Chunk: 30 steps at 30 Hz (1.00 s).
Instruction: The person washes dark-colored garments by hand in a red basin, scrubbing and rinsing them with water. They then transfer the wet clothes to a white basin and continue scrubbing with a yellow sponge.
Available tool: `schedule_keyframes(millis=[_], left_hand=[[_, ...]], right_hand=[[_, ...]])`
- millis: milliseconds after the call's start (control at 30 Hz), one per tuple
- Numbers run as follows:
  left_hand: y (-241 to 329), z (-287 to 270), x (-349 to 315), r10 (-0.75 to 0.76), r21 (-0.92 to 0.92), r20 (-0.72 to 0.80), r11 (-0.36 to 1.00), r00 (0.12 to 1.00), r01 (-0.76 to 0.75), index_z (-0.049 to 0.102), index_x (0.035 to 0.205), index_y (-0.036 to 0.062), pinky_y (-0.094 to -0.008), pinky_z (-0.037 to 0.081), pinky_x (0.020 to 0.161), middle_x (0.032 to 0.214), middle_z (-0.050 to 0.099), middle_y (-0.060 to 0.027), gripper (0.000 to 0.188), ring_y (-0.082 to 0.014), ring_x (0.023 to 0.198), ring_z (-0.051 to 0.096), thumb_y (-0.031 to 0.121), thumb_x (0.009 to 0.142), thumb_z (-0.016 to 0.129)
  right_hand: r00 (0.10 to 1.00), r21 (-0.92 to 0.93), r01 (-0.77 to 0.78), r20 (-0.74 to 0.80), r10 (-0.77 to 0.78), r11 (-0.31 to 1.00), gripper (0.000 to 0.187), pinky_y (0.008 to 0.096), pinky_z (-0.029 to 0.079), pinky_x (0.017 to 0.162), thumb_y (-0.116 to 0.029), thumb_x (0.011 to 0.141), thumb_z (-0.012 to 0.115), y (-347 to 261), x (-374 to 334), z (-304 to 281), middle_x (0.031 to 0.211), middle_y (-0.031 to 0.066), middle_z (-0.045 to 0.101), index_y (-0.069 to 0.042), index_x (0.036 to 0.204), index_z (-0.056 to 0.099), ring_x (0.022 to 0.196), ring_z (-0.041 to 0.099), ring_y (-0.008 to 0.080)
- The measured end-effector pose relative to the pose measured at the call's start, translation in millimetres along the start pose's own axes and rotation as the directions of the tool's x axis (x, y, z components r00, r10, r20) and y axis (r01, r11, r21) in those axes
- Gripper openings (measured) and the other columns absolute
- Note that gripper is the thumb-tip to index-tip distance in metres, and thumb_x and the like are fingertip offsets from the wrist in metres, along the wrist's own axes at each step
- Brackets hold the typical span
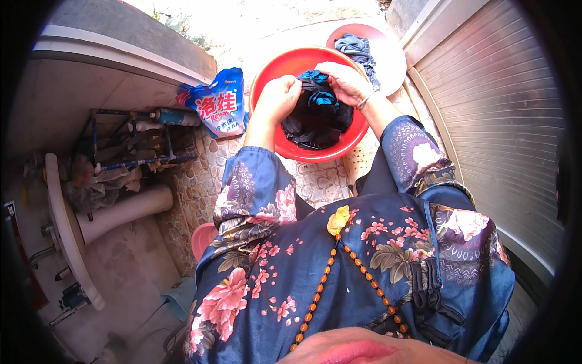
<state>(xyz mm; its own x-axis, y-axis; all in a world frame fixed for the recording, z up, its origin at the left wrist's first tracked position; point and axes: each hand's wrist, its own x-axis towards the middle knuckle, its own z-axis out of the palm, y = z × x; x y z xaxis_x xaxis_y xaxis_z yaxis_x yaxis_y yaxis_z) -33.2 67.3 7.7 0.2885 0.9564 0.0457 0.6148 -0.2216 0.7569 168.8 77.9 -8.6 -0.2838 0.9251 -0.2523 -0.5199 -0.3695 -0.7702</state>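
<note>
A red plastic basin [267, 68] stands on the patterned floor in front of me. In it lies a dark, bunched garment [315, 124] with bright blue parts near its far end. My left hand [280, 97] is closed in a fist at the left side of the cloth, pinching its edge. On the other side, my right hand [345, 84] grips the blue part with curled fingers, and a bracelet shows at that wrist. Both hands are over the basin, a short way apart. The cloth hides most of the basin's bottom.
A blue detergent bag [219, 104] stands left of the basin. Behind it to the right, a pink basin [393, 60] holds grey-blue cloth [359, 53]. A ribbed metal door [497, 103] borders the right; a rack [130, 139] and white washbasin [66, 224] are left.
</note>
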Motion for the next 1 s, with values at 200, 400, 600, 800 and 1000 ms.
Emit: schedule_keyframes(millis=[200,400,600,800,1000], left_hand=[[0,0,0,-0.012,-0.009,-0.003,1.0,1.0,0.012,0.062,0.079,0.0042,-0.0291,0.045,0.06,0.065,0.057,-0.0016,0.027,-0.0099,0.063,0.053,0.026,0.094,0.057],[0,1,-1,0.004,-0.04,-0.019,0.999,1.0,-0.004,0.062,0.08,0.0047,-0.0281,0.045,0.06,0.065,0.056,-0.0004,0.025,-0.0084,0.064,0.052,0.025,0.094,0.058],[0,2,-2,-0.036,-0.061,-0.031,0.998,0.999,0.034,0.065,0.085,0.0008,-0.0359,0.051,0.067,0.073,0.064,-0.0174,0.025,-0.0259,0.068,0.064,0.025,0.088,0.061],[2,2,-5,-0.035,-0.057,-0.016,0.998,0.999,0.034,0.065,0.084,0.0042,-0.0258,0.045,0.054,0.064,0.057,0.0019,0.02,-0.0063,0.059,0.052,0.023,0.091,0.061],[-5,3,-4,-0.042,-0.058,0.0,0.997,0.999,0.042,0.064,0.082,0.0053,-0.0261,0.044,0.052,0.062,0.056,0.0027,0.019,-0.0062,0.056,0.052,0.022,0.09,0.061]], right_hand=[[0.999,0.081,0.028,0.02,-0.03,0.996,0.009,0.0225,0.052,0.073,-0.006,0.089,0.061,-4,-1,1,0.089,0.0027,0.068,-0.004,0.095,0.067,0.081,0.063,0.0105],[0.99,-0.047,0.06,0.127,-0.054,0.997,0.012,0.0251,0.05,0.079,-0.008,0.089,0.058,-3,0,-9,0.091,0.0019,0.068,-0.005,0.098,0.065,0.085,0.063,0.0113],[0.975,-0.104,0.036,0.22,-0.012,0.994,0.017,0.026,0.048,0.085,-0.009,0.089,0.055,-1,0,-12,0.097,0.0033,0.065,-0.004,0.105,0.061,0.091,0.061,0.0116],[0.965,-0.158,0.1,0.255,-0.057,0.982,0.02,0.0258,0.047,0.086,-0.008,0.087,0.059,4,-1,-3,0.099,0.0012,0.062,-0.005,0.106,0.06,0.094,0.058,0.0104],[0.952,-0.119,0.085,0.301,-0.045,0.989,0.029,0.0288,0.047,0.09,-0.009,0.084,0.061,5,-2,-8,0.104,0.0044,0.06,-0.004,0.111,0.056,0.097,0.058,0.0135]])
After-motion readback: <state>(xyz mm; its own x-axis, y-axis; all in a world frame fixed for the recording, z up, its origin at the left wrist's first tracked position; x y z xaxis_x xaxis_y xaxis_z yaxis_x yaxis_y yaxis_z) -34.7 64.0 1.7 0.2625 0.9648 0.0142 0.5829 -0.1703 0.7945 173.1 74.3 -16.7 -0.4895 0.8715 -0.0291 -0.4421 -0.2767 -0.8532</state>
